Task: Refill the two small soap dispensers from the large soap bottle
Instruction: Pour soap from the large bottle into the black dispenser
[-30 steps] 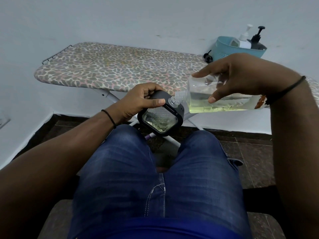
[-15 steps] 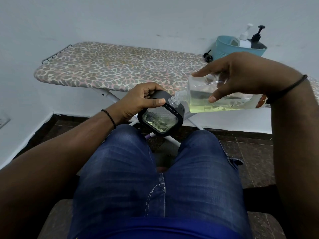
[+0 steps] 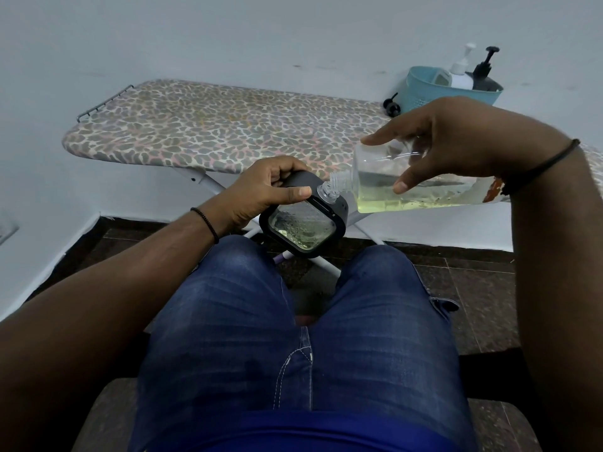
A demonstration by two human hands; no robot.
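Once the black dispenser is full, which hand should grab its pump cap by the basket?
Right, probably. The pump cap lies beside the basket on the right hand's side, though it must first put down the large bottle.

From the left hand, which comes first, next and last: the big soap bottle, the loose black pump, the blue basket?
1. Big soap bottle: just right of the left hand.
2. Loose black pump: on the board, farther back.
3. Blue basket: far right corner.
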